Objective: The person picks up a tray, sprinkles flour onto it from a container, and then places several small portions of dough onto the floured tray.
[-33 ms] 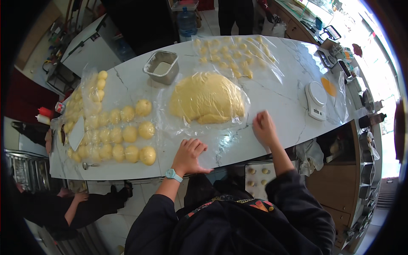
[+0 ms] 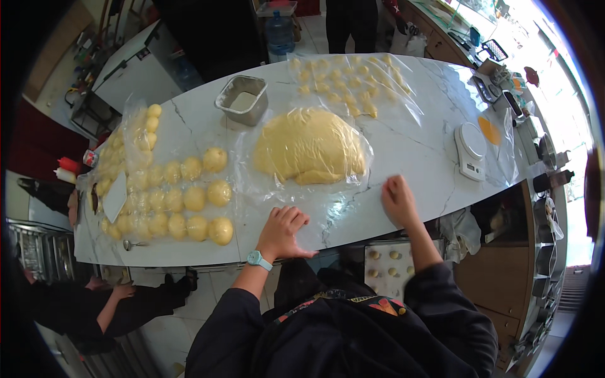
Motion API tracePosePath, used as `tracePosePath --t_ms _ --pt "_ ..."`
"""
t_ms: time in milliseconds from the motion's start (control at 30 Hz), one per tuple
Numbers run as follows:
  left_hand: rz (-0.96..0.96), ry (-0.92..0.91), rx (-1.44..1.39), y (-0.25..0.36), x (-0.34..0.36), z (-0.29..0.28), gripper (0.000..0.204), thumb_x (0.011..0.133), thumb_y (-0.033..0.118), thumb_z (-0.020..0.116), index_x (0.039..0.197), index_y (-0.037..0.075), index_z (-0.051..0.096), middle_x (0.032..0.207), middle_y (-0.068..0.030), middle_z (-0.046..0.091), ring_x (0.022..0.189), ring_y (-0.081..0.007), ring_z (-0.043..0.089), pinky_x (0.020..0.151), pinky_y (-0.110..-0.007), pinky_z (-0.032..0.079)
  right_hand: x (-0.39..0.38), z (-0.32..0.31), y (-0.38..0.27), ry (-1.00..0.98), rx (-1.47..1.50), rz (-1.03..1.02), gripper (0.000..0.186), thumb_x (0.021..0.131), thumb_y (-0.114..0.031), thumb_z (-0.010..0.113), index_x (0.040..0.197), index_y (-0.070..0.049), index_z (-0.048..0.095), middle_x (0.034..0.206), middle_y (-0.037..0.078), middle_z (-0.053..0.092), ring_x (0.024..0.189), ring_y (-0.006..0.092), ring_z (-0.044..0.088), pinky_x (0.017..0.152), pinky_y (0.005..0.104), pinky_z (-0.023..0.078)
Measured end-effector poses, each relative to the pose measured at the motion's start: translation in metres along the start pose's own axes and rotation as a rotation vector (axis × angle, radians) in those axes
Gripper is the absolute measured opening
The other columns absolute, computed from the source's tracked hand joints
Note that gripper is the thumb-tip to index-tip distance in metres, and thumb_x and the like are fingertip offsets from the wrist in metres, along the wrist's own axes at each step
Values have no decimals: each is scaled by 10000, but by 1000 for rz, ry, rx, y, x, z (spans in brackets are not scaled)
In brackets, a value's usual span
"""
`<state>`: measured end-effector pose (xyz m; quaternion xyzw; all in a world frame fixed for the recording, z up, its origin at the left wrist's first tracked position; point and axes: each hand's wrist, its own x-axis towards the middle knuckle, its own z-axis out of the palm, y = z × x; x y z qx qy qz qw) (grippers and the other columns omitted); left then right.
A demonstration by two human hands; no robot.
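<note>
A big mound of yellow dough [image 2: 309,145] lies under clear plastic film in the middle of the marble table [image 2: 416,151]. My left hand [image 2: 283,232] rests at the near table edge, holding nothing, thumb stretched aside and fingers apart. To the right, my right hand [image 2: 398,201] is curled into a fist over the tabletop, nearest the dough's lower right side; nothing shows in it. Rows of round dough balls [image 2: 218,193] sit left of the mound, many under film. Smaller dough pieces [image 2: 337,83] lie beneath a plastic sheet at the far side.
A metal tin [image 2: 242,99] with pale contents stands behind the dough. On the right are a white scale [image 2: 471,151] and an orange scraper [image 2: 488,130]. A white scraper [image 2: 115,197] and a spoon [image 2: 133,244] lie left. A tray [image 2: 386,268] of dough pieces sits below the edge.
My right fist has shifted slightly right and closer to me. The left hand stays at the table edge.
</note>
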<state>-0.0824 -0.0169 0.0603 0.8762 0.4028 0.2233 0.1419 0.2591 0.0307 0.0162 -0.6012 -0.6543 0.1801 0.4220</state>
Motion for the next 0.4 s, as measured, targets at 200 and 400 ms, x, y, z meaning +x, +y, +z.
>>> tracePosePath --t_ms 200,400 --pt "-18 -72 34 2 3 -5 645 467 552 804 877 142 521 868 -16 492 885 -226 507 787 -365 358 39 -28 16 204 -401 -47 140 808 -101 599 883 -54 491 794 152 553 737 371 541 674 440 439" --pt "-7 -68 52 -1 5 8 680 451 581 826 877 141 530 893 -46 516 898 -248 524 821 -379 367 -26 9 -15 72 36 -2 308 741 -42 611 1015 -101 483 1033 165 602 1095 263 554 1006 426 381"
